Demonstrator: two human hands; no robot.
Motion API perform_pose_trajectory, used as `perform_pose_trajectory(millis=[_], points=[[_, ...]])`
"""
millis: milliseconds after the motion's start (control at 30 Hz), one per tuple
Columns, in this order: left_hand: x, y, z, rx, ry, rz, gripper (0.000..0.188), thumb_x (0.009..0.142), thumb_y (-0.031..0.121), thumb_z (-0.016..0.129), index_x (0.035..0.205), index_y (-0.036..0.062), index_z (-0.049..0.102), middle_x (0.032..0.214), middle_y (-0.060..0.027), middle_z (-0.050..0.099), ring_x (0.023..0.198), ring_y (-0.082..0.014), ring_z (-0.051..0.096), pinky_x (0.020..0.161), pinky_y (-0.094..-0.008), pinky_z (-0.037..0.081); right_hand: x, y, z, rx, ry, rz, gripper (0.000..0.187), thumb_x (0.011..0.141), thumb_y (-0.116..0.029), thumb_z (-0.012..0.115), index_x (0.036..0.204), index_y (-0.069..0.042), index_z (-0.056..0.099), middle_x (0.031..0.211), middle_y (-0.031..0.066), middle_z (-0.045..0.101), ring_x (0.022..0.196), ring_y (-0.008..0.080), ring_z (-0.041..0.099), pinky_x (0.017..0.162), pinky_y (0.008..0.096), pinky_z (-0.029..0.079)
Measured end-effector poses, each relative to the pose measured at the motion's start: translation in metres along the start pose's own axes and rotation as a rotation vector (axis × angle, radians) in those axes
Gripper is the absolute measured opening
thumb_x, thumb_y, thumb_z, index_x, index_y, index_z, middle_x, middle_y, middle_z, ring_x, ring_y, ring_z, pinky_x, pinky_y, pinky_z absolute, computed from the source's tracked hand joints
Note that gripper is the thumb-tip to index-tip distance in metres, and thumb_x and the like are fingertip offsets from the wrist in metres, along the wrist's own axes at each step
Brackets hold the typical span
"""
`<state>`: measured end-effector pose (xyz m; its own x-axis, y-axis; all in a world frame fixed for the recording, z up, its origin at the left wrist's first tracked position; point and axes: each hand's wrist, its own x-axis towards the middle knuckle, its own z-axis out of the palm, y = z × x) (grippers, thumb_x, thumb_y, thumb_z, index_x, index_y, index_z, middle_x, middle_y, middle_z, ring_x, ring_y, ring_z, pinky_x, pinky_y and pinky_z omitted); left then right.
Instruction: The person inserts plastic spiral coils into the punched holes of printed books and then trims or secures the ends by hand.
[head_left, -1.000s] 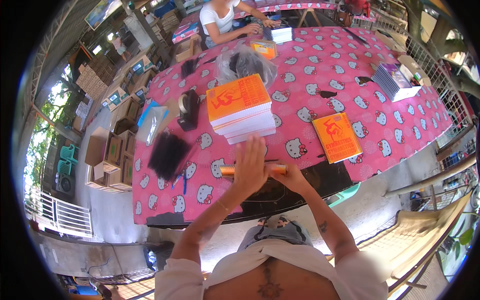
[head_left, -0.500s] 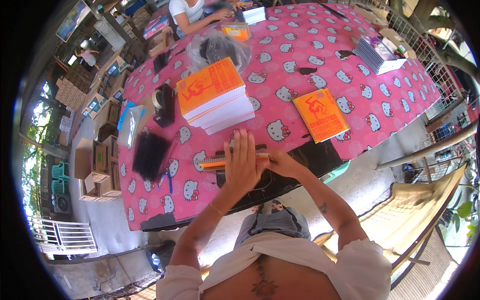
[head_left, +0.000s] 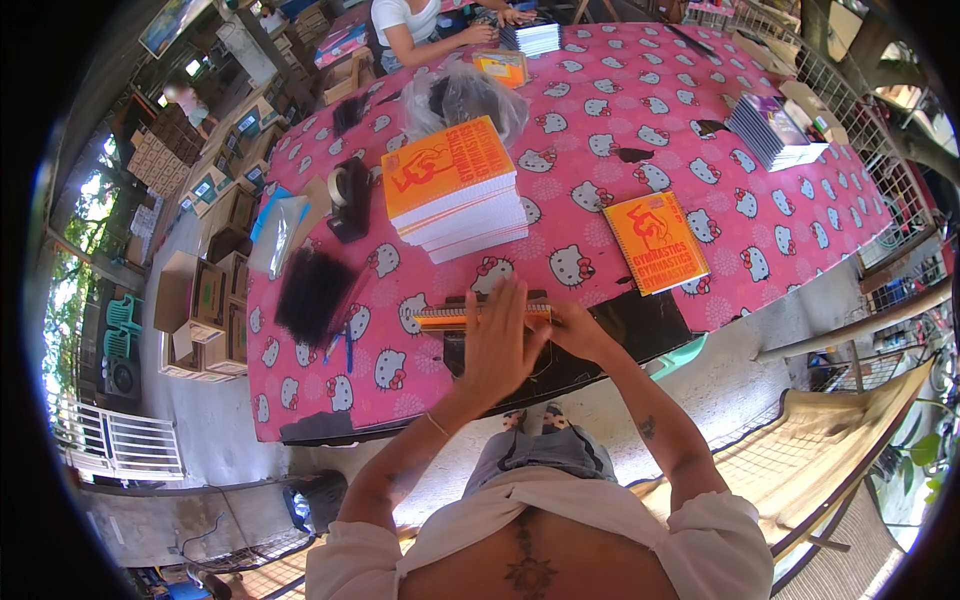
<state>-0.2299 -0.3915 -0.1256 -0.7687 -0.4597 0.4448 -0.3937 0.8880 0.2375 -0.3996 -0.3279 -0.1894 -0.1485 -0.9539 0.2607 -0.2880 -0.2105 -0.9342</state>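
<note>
An orange-covered spiral notebook (head_left: 435,320) rests edge-on near the table's front edge, its coiled spine facing up. Across its middle lies my left hand (head_left: 495,340), palm down with the fingers stretched out. At the notebook's right end my right hand (head_left: 578,332) is closed in a pinch; what sits between its fingertips is hidden. Just beyond stands a tall stack of orange notebooks (head_left: 450,180) with white page edges. Another orange spiral notebook (head_left: 655,242) lies flat to the right. A bundle of thin black strands (head_left: 315,295) and pens (head_left: 348,345) lie to the left.
A black tape dispenser (head_left: 348,200) and a clear plastic bag (head_left: 470,100) flank the stack. Dark-covered books (head_left: 775,135) are piled at the far right. Across the pink patterned table (head_left: 560,190), another person (head_left: 410,30) handles books. Cardboard boxes (head_left: 205,310) stand left of the table.
The whole view has shifted slightly. My left hand has moved a little along the notebook's spine with its fingers closer together. My right hand stays at the right end.
</note>
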Motion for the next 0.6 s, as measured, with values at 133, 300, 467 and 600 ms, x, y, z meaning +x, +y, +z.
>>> perform_pose_trajectory(millis=[133, 300, 467, 600], points=[[0.011, -0.027, -0.012, -0.125, -0.031, 0.024, 0.042, 0.096, 0.033, 0.067, 0.128, 0.0072, 0.06, 0.121, -0.0119, 0.067, 0.117, -0.0302, 0.063, 0.119, -0.0632, 0.019, -0.005, -0.023, -0.015, 0.016, 0.094, -0.082, 0.03, 0.093, -0.009, 0.069, 0.123, -0.003, 0.069, 0.098, 0.0141, 0.075, 0.085, 0.0205, 0.072, 0.077, 0.0308, 0.055], [0.014, -0.033, -0.01, -0.166, -0.052, 0.093, 0.014, 0.095, 0.025, 0.067, 0.096, 0.0117, 0.071, 0.088, -0.0023, 0.07, 0.093, -0.0229, 0.067, 0.12, -0.0611, 0.021, 0.005, -0.055, -0.052, -0.112, -0.097, 0.126, 0.021, 0.091, -0.01, 0.073, 0.11, -0.002, 0.074, 0.098, 0.0091, 0.075, 0.085, 0.014, 0.071, 0.078, 0.0284, 0.056], [0.026, -0.032, -0.018, -0.229, -0.134, 0.094, 0.018, 0.098, 0.026, 0.064, 0.093, 0.011, 0.072, 0.086, -0.004, 0.071, 0.09, -0.0254, 0.068, 0.118, -0.0613, 0.024, 0.014, -0.054, -0.061, -0.098, -0.18, -0.028, 0.014, 0.087, -0.009, 0.073, 0.1, -0.002, 0.074, 0.09, 0.0083, 0.074, 0.08, 0.015, 0.07, 0.073, 0.0285, 0.055], [0.027, -0.033, -0.023, -0.278, -0.194, 0.072, 0.02, 0.099, 0.025, 0.061, 0.092, 0.0105, 0.073, 0.085, -0.0061, 0.071, 0.084, -0.0303, 0.067, 0.114, -0.0607, 0.03, 0.022, -0.059, -0.052, -0.208, -0.242, -0.165, 0.014, 0.082, -0.008, 0.075, 0.081, 0.0, 0.065, 0.08, 0.008, 0.068, 0.073, 0.0221, 0.068, 0.063, 0.0334, 0.05]])
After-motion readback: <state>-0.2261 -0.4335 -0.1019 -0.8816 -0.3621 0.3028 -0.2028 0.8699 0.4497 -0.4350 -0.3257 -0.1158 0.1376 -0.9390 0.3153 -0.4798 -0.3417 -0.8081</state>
